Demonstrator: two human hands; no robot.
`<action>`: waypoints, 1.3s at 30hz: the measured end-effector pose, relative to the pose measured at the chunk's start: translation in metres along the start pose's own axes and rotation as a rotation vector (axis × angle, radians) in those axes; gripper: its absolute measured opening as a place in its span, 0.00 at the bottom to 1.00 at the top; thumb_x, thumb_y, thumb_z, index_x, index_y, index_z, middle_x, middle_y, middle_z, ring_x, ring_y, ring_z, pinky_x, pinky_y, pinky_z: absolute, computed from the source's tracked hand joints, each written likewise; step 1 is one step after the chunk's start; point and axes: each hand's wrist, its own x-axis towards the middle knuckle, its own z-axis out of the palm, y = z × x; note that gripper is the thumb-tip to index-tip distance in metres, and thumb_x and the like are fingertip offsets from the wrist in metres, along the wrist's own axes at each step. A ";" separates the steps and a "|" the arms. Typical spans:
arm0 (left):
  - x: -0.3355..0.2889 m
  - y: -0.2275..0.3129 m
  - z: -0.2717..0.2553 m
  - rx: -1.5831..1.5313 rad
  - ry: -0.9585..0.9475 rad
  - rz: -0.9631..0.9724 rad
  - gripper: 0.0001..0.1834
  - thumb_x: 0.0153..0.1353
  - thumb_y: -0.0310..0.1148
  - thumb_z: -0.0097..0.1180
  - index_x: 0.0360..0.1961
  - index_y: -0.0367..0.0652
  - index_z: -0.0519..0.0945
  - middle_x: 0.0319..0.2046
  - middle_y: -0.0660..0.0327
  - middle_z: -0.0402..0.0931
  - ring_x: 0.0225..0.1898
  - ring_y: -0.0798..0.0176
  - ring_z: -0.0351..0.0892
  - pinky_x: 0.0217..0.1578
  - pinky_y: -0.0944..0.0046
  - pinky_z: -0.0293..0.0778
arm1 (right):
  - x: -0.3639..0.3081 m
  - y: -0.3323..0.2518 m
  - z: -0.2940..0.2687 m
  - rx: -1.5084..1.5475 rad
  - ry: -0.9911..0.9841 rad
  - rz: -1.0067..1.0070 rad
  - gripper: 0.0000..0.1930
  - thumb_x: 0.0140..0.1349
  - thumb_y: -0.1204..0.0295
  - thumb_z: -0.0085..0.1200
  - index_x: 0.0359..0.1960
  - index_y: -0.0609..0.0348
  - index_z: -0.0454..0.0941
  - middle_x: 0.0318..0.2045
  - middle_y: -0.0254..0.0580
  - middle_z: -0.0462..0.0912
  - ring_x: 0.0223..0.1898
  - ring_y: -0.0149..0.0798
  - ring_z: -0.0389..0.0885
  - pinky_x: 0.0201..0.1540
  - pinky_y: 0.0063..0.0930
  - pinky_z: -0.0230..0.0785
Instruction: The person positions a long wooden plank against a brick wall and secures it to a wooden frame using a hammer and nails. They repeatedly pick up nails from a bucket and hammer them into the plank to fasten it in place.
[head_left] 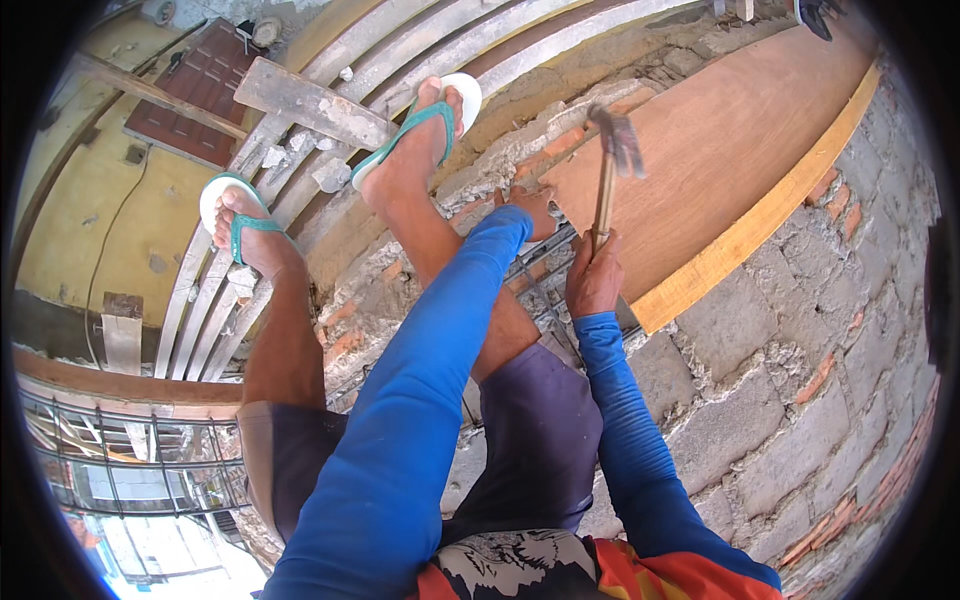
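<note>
My right hand is closed around the wooden handle of a claw hammer. The hammer's metal head is raised, slightly blurred, above the near left end of a long brown plywood panel. Beside that end, my left hand has its fingers curled low against the wall top; whatever they grip is too small or hidden to make out. A pale timber strip runs along the panel's right edge. Thin steel bars show between the two forearms.
Rough block-and-brick masonry spreads along the right. My sandalled feet rest on parallel timber planks at the upper left, with a short board and loose rubble on them. Steel mesh lies at the lower left, above a drop.
</note>
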 end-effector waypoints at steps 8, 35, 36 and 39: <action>0.002 -0.002 -0.005 -0.083 -0.050 -0.023 0.42 0.58 0.39 0.49 0.75 0.56 0.51 0.74 0.60 0.55 0.76 0.45 0.42 0.71 0.31 0.30 | 0.050 -0.097 -0.060 0.266 0.117 -0.238 0.13 0.71 0.68 0.49 0.51 0.64 0.69 0.36 0.61 0.81 0.38 0.63 0.81 0.36 0.48 0.72; 0.009 -0.011 -0.004 -0.111 -0.030 -0.023 0.44 0.61 0.44 0.48 0.74 0.42 0.44 0.71 0.45 0.57 0.73 0.45 0.54 0.72 0.38 0.39 | 0.038 -0.067 -0.033 0.245 -0.074 -0.078 0.13 0.72 0.66 0.47 0.45 0.66 0.71 0.36 0.66 0.81 0.39 0.69 0.79 0.37 0.53 0.70; 0.005 -0.010 -0.010 -0.113 -0.062 -0.022 0.44 0.61 0.44 0.48 0.74 0.42 0.44 0.71 0.45 0.57 0.73 0.45 0.54 0.72 0.38 0.40 | 0.050 -0.099 -0.053 0.298 0.020 -0.184 0.12 0.72 0.66 0.47 0.45 0.66 0.71 0.35 0.65 0.81 0.39 0.68 0.79 0.36 0.51 0.71; 0.010 -0.016 -0.006 -0.104 -0.034 -0.017 0.44 0.61 0.44 0.48 0.74 0.42 0.45 0.71 0.44 0.57 0.73 0.45 0.54 0.72 0.39 0.41 | 0.048 -0.131 -0.074 0.589 0.247 -0.318 0.11 0.72 0.67 0.49 0.40 0.66 0.73 0.24 0.41 0.73 0.24 0.33 0.70 0.25 0.27 0.60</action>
